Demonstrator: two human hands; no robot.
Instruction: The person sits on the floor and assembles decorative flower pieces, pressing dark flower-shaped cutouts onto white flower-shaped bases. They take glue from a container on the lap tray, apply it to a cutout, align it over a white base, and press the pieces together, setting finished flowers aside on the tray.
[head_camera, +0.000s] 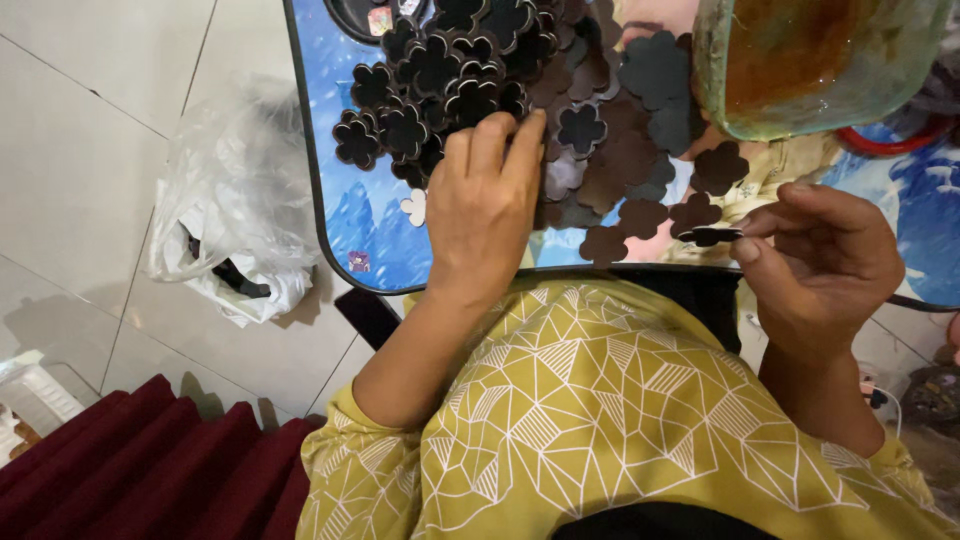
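Now right hand (815, 260) is pinching one dark flower cutout (708, 236), lying flat, long axis sideways.
Left hand (485, 205) is resting half-open, holding nothing, fingertips touching the flower pile (480, 75) just ahead on the table (370, 235).

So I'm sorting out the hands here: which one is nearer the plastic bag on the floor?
Left. The left hand rests on the flower pile, just right of the bag; the right hand pinches a flower piece at the far side.
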